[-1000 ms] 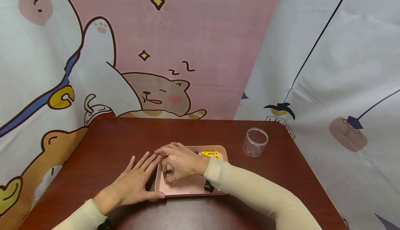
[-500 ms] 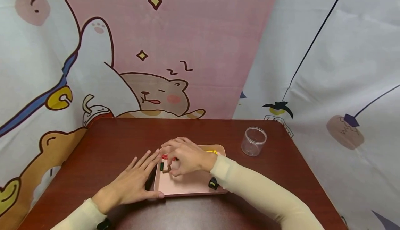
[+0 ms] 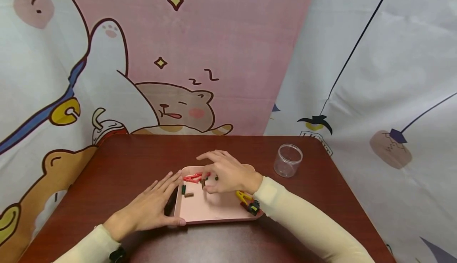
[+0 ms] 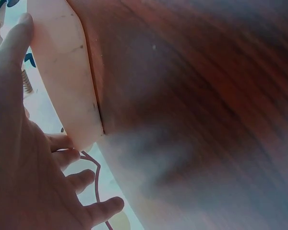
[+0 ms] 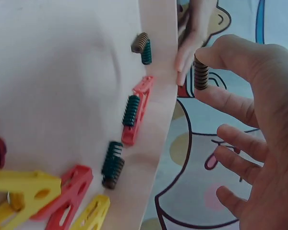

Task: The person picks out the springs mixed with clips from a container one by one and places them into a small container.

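My right hand (image 3: pixel 232 177) pinches a brown coil spring (image 5: pixel 201 75) between thumb and index finger, above the pink tray (image 3: pixel 214 211). Its other fingers are spread apart. Along the tray's left side, my left hand (image 3: pixel 144 207) rests with fairly straight fingers, the thumb at the near corner and fingertips by the far one. At the left inside the tray lie another brown spring (image 3: pixel 189 194) and a green spring (image 3: pixel 183 189). Red plastic clips (image 3: pixel 192 178) are behind them. More green springs (image 5: pixel 130 111) show in the right wrist view.
Yellow clips (image 3: pixel 243 196) lie in the tray's right part, partly behind my right wrist, near a black item (image 3: pixel 254 207). A clear round jar (image 3: pixel 287 162) stands on the dark red table (image 3: pixel 143 156) to the tray's right. A cartoon-printed cloth (image 3: pixel 232 56) hangs behind.
From the tray's left end, my right hand has moved right and away with a brown spring, uncovering the springs and red clips there. My left hand has stayed at the tray.
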Available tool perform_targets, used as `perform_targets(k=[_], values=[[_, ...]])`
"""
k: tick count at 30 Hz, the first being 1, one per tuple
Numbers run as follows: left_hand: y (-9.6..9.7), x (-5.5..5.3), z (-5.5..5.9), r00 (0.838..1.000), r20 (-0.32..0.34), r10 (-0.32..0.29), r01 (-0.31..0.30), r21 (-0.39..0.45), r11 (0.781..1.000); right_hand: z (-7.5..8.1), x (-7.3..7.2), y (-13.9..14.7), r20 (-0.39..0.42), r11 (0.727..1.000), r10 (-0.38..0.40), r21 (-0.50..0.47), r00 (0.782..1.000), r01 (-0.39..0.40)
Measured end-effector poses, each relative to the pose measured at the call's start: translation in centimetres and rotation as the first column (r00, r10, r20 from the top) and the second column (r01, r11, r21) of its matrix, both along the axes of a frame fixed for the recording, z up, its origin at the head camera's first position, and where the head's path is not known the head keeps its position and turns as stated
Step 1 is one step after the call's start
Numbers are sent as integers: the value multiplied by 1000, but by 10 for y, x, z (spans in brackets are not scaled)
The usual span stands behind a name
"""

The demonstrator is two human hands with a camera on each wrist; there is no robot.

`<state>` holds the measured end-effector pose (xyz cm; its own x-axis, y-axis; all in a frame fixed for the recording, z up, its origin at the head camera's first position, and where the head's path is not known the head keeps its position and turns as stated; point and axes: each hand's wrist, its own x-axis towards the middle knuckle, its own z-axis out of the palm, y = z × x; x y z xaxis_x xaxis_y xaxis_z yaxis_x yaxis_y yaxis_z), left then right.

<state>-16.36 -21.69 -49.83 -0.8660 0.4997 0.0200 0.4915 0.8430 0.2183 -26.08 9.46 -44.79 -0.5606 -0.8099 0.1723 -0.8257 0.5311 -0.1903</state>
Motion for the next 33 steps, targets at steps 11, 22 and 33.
perform_targets(k=[11, 22, 33], values=[[-1, 0, 5, 1000, 31, 6, -7, 16, 1000, 5, 5, 34, 9, 996, -71, -60, 997, 72], [0, -2, 9, 999, 42, 4, -5, 21, 1000, 8, 6, 61, -35, 988, -108, -118, 994, 103], [1, 0, 7, 997, 79, 10, -11, 18, 1000, 6, 16, 84, -17, 971, -191, -149, 981, 187]])
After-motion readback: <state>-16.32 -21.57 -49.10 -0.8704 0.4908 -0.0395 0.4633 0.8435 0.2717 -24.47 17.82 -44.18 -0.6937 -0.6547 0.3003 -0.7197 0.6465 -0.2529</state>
